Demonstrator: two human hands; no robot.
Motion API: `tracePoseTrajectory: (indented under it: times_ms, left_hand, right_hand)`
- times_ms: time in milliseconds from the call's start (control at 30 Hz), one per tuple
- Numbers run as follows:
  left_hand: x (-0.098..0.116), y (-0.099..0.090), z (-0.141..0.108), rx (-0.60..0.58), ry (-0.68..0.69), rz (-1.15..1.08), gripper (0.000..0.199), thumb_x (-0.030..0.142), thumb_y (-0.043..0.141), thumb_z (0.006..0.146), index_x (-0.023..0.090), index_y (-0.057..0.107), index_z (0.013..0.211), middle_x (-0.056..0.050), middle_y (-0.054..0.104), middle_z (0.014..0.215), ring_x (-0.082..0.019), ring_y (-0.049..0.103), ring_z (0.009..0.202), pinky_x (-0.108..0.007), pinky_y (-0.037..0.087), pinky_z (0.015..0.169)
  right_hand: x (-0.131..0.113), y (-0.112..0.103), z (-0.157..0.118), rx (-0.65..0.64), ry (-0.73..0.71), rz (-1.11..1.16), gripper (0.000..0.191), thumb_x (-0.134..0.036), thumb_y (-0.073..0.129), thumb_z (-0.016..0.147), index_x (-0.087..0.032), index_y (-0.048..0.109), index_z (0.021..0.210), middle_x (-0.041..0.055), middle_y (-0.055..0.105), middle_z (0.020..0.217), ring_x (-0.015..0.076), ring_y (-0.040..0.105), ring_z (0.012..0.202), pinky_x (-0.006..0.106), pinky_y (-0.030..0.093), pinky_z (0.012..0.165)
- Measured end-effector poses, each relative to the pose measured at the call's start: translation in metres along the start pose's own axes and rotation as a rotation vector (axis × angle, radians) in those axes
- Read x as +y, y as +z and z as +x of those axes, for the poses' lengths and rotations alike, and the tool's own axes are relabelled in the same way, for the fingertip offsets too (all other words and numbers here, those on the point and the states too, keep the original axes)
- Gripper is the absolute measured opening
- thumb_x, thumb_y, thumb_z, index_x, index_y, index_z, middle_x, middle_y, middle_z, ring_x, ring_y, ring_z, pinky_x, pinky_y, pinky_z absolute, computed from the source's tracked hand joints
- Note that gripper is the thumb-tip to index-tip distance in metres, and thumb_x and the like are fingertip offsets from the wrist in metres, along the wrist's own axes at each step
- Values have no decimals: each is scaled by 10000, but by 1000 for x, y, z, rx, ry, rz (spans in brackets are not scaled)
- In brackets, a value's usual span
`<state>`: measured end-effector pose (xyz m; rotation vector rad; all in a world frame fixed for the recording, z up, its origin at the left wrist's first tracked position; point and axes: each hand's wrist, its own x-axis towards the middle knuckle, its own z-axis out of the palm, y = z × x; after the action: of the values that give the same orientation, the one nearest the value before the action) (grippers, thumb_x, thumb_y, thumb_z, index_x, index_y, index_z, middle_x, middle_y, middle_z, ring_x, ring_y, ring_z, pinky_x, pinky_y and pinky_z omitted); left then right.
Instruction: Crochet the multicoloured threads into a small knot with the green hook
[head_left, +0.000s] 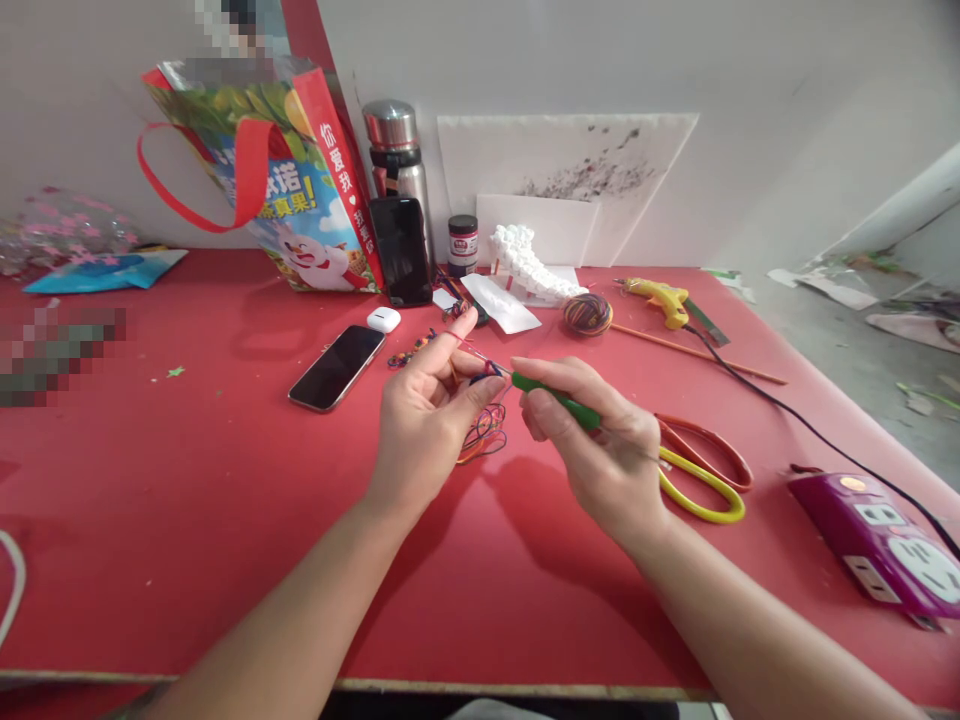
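Note:
My right hand (589, 420) is closed around the green handle of a crochet hook (559, 400), its thin metal shaft pointing left. Thumb and fingers of my left hand (435, 400) pinch a small dark piece of crochet (489, 372), with the hook's tip at its stitches. The left index finger is raised, and yarn runs from it toward the hook. Loose multicoloured yarn (486, 432) lies on the table just below the hands. Behind the left hand rests a strip of colourful crocheted work (412, 350), partly hidden by the fingers.
On the red table (247, 560) are a phone (339, 368), an earbud case (384, 320), a yarn ball (588, 314), a yellow glue gun (660, 298), scissors (705, 485) and a purple power strip (877, 540). A gift bag (300, 200) and steel flask (394, 130) stand behind.

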<state>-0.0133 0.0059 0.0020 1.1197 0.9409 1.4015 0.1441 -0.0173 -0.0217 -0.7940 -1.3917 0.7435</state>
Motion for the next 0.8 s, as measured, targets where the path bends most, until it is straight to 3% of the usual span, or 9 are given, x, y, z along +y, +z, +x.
tracePoseTrajectory:
  times_ms: [100, 167, 267, 400, 600, 800]
  left_hand:
    - [-1, 4, -6, -38, -6, -13, 588, 226, 955, 772, 280, 819, 1341, 30, 693, 823, -94, 599, 726, -202, 536, 683]
    - [-1, 4, -8, -62, -40, -38, 577, 227, 934, 797, 289, 811, 1357, 32, 697, 823, -86, 591, 683, -207, 530, 648]
    - [2, 2, -7, -89, -102, -93, 571, 207, 921, 800, 287, 810, 1355, 30, 732, 834, -90, 625, 671, -224, 557, 670]
    - [6, 0, -1, -85, -164, -201, 580, 165, 978, 699, 253, 841, 1255, 26, 778, 805, -108, 709, 749, -221, 587, 749]
    - [6, 2, 0, -90, -174, -243, 596, 155, 1013, 656, 265, 850, 1218, 38, 794, 795, -93, 727, 765, -193, 579, 766]
    - [7, -2, 1, -122, -156, -206, 636, 169, 1004, 681, 241, 823, 1286, 42, 771, 788, -105, 731, 768, -209, 588, 765]
  right_hand:
    - [-1, 5, -5, 30, -233, -268, 354, -95, 647, 1033, -253, 809, 1306, 60, 726, 983, 168, 695, 834, 322, 605, 737]
    - [0, 8, -6, 69, -286, -306, 395, -86, 644, 1034, -260, 785, 1360, 69, 721, 1011, 180, 706, 877, 325, 615, 752]
    - [4, 7, -6, 93, -183, -198, 351, -143, 654, 1057, -284, 799, 1345, 52, 704, 983, 164, 683, 807, 333, 611, 733]
    - [8, 5, -5, 78, -28, 79, 274, -282, 658, 1089, -326, 828, 1300, 40, 670, 989, 136, 630, 708, 341, 591, 679]
    - [5, 6, -7, 97, -101, 27, 378, -181, 694, 1053, -377, 813, 1353, 35, 699, 1021, 161, 669, 806, 358, 579, 730]
    - [-4, 0, -2, 53, -125, 3, 387, -100, 676, 1016, -331, 851, 1272, 23, 729, 941, 130, 661, 714, 309, 563, 646]
